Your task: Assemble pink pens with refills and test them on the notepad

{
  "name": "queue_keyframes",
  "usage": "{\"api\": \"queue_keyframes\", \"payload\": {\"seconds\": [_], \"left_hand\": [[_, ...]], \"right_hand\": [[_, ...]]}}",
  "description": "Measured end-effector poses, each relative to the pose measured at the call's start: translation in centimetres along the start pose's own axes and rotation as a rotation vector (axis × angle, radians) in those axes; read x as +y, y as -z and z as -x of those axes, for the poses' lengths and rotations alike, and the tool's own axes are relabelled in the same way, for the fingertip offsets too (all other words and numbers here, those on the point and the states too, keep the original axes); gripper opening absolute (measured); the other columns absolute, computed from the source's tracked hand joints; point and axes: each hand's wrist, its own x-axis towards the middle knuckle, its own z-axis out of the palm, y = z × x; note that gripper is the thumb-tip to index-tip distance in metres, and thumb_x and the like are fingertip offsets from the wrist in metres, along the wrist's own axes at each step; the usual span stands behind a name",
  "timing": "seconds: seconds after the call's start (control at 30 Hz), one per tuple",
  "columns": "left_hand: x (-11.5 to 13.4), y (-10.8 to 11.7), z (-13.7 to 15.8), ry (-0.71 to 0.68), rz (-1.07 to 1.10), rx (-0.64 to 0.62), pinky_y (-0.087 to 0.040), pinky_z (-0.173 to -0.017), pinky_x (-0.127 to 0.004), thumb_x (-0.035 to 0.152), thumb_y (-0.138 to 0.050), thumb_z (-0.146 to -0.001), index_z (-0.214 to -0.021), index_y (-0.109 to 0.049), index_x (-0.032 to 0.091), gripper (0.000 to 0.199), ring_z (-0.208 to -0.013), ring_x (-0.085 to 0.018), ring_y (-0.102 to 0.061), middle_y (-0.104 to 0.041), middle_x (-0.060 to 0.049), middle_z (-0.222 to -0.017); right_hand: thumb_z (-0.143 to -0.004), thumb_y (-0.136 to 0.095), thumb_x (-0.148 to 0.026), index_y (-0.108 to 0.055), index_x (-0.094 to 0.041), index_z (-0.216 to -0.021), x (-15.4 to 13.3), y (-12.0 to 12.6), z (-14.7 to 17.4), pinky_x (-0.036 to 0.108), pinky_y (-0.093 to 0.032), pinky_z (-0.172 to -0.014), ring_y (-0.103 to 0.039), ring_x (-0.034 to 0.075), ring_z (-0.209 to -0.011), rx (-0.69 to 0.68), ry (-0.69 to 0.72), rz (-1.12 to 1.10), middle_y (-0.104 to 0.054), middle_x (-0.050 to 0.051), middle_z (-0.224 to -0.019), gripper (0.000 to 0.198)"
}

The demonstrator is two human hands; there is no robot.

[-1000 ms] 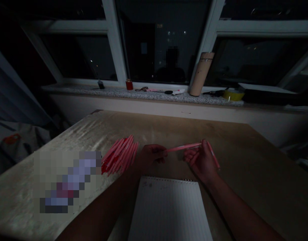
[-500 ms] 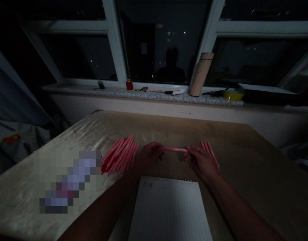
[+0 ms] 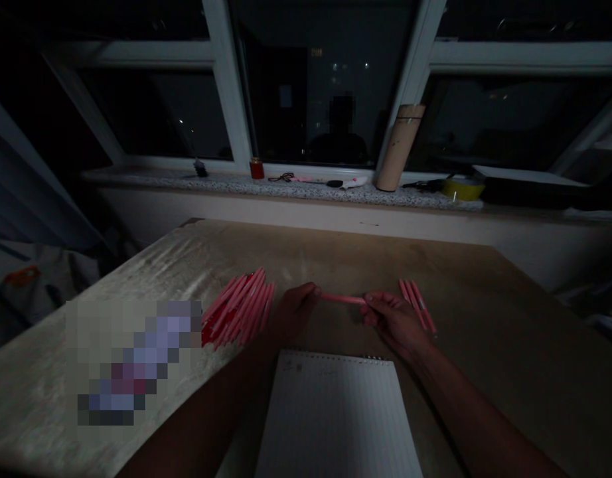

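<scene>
A pink pen (image 3: 342, 299) is stretched level between my two hands above the table. My left hand (image 3: 300, 304) pinches its left end, fingers closed. At the other end, my right hand (image 3: 389, 313) grips the pen between thumb and fingers. Left of my left hand lies a heap of similar pink pens (image 3: 241, 307), with something red showing among them. Several more pink pens (image 3: 416, 304) lie side by side just beyond my right hand, which partly covers them. Below the hands rests a lined spiral notepad (image 3: 336, 411) with faint marks near its top.
The wooden table (image 3: 306, 255) reaches to a wall under a window. On the stone sill (image 3: 211, 180) stand a small red jar (image 3: 257, 168), a tall tan cylinder (image 3: 400, 147) and a roll of yellow tape (image 3: 463, 188). A blurred-out item (image 3: 147, 358) lies at the table's left.
Both hands and the pen have shifted slightly left. My left fingers have closed in at the pen's left end, and the right hand has turned a little. The heaps lie as before.
</scene>
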Motion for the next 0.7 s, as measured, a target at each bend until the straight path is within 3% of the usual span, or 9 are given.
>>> {"api": "queue_keyframes", "payload": {"seconds": [0.47, 0.57, 0.7], "left_hand": [[-0.3, -0.8, -0.1, 0.285, 0.224, 0.010, -0.029, -0.044, -0.022, 0.056, -0.032, -0.085, -0.047, -0.039, 0.016, 0.055, -0.037, -0.008, -0.037, -0.036, 0.004, -0.038], [-0.6, -1.0, -0.3, 0.330, 0.341, -0.001, -0.030, -0.042, -0.022, 0.058, -0.032, -0.084, -0.053, -0.045, 0.016, 0.054, -0.037, -0.008, -0.040, -0.041, 0.003, -0.041], [-1.3, -1.1, -0.4, 0.278, 0.418, 0.007, -0.029, -0.043, -0.021, 0.054, -0.038, -0.083, -0.062, -0.048, 0.015, 0.045, -0.040, -0.008, -0.040, -0.044, 0.003, -0.046]], "right_hand": [[-0.064, -0.075, -0.035, -0.065, -0.015, -0.072, 0.2, 0.3, 0.0, 0.022, -0.042, -0.052, -0.058, 0.011, -0.049, -0.006, 0.063, 0.161, -0.068, 0.002, -0.061, 0.024], [-0.064, -0.075, -0.036, -0.064, -0.015, -0.072, 0.2, 0.3, -0.1, 0.022, -0.042, -0.052, -0.057, 0.011, -0.049, 0.012, 0.064, 0.156, -0.068, 0.002, -0.060, 0.025], [-0.062, -0.076, -0.036, -0.064, -0.015, -0.071, 0.1, 0.3, -0.1, 0.023, -0.042, -0.052, -0.057, 0.011, -0.047, 0.025, 0.060, 0.139, -0.068, 0.002, -0.060, 0.025]]}}
